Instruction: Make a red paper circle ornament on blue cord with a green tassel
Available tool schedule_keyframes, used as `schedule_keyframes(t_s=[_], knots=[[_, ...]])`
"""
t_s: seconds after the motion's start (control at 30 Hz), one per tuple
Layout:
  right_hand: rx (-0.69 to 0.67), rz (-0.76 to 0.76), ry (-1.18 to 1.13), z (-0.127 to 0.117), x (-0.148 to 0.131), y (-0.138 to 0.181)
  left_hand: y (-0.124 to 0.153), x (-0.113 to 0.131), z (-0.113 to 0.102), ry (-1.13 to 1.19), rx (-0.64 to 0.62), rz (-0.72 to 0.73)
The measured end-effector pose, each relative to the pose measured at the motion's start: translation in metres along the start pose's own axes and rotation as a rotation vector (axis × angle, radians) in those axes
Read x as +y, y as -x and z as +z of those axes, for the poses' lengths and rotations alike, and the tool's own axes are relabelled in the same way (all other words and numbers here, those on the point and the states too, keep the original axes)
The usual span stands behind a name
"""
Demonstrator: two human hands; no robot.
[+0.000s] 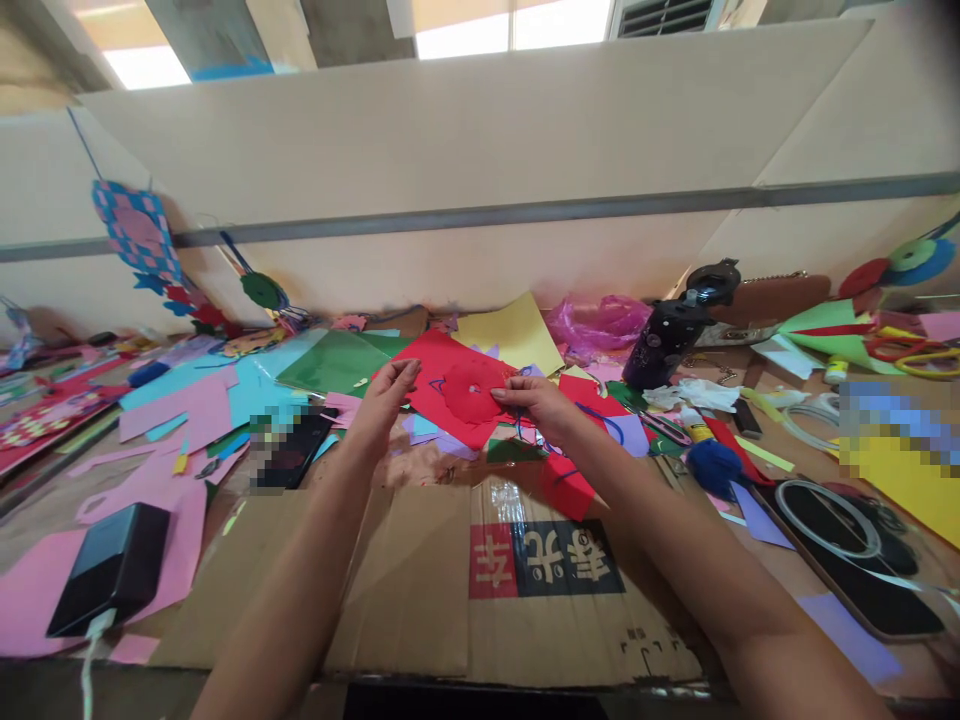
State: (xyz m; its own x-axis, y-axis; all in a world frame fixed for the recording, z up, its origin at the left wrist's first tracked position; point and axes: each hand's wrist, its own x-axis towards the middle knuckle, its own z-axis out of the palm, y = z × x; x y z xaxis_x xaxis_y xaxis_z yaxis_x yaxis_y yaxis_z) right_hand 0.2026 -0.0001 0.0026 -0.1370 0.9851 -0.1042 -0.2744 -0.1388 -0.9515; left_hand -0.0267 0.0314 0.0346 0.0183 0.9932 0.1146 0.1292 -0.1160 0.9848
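Observation:
A round red paper cutout (469,395) with a wavy edge and a small hole in its middle is in front of me. My right hand (534,400) pinches its right edge between thumb and fingers. Blue yarn (519,425) hangs just below those fingers. To the left, apart from the cutout, my left hand (391,388) is raised with its fingertips drawn together; whatever they may hold is too small to make out. Behind the cutout lies a red paper sheet (427,350), close to it in colour.
Flattened cardboard (405,580) covers the near table. On the right are a black bottle (664,345), a blue yarn ball (712,468), a phone (862,560) and scissors (926,358). On the left lie a power bank (112,570), another phone (300,450) and pink paper scraps (187,420).

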Motion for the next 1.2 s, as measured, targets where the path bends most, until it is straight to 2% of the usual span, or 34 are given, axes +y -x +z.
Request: schedule_keyframes(t_s=[0.07, 0.23, 0.3, 0.43, 0.63, 0.87, 0.97, 1.07, 1.2], knots=[[-0.008, -0.003, 0.011, 0.001, 0.001, 0.0, 0.001, 0.0, 0.002, -0.042, -0.005, 0.033], [-0.034, -0.034, 0.072, 0.003, 0.005, 0.0, 0.009, 0.0, 0.014, -0.08, -0.227, 0.038], [-0.046, -0.036, 0.091, 0.003, 0.006, 0.0, 0.011, -0.001, 0.018, -0.061, -0.257, 0.037], [-0.055, -0.028, 0.151, -0.002, 0.002, 0.001, 0.009, -0.003, 0.017, 0.018, -0.205, 0.045], [-0.037, -0.047, 0.254, -0.013, -0.005, 0.0, 0.003, -0.008, 0.002, 0.08, -0.11, 0.014], [-0.063, -0.032, 0.443, -0.032, -0.014, -0.001, -0.001, -0.008, -0.013, 0.072, -0.044, 0.051], [0.015, -0.058, 0.594, -0.038, -0.02, 0.0, -0.001, -0.003, -0.016, 0.046, -0.061, 0.056], [0.089, -0.147, 0.509, -0.03, -0.024, 0.005, 0.002, 0.004, -0.013, 0.019, -0.118, 0.07], [-0.059, -0.11, 0.336, 0.0, -0.02, 0.014, 0.007, 0.016, 0.003, -0.06, -0.241, 0.09]])
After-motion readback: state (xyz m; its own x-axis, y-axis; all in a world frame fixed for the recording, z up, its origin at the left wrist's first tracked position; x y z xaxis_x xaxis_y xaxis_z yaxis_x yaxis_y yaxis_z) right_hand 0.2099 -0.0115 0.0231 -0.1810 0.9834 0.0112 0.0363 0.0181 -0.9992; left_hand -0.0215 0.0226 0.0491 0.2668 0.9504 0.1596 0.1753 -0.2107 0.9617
